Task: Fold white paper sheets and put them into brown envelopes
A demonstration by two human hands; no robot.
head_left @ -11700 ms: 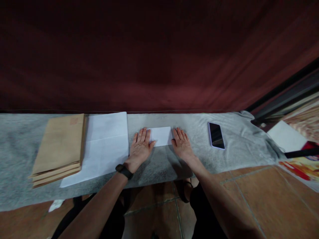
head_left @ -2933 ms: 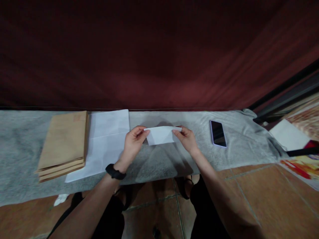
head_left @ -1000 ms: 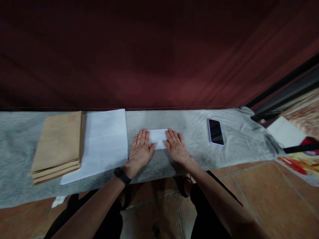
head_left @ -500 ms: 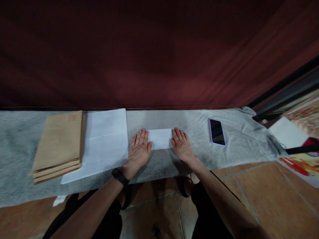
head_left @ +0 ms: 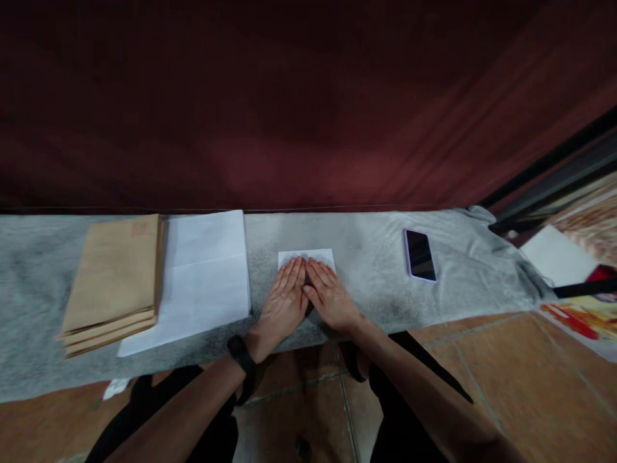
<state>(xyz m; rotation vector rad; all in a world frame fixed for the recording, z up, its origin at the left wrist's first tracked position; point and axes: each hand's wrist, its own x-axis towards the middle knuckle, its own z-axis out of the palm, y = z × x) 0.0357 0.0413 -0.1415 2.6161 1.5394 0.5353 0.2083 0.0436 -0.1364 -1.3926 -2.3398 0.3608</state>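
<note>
On one small paper (head_left: 320, 254) rest two hands (head_left: 284, 303) (head_left: 333, 302).

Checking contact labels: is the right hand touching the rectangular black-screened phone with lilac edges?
Apart. The head view shows a wide strip of grey cloth between the right hand and the phone.

Looked like a small white paper (head_left: 324, 254) with straight edges. Lay flat on gray cloth (head_left: 369, 267), just toward six o'clock from the view's middle, mostly covered.
</note>
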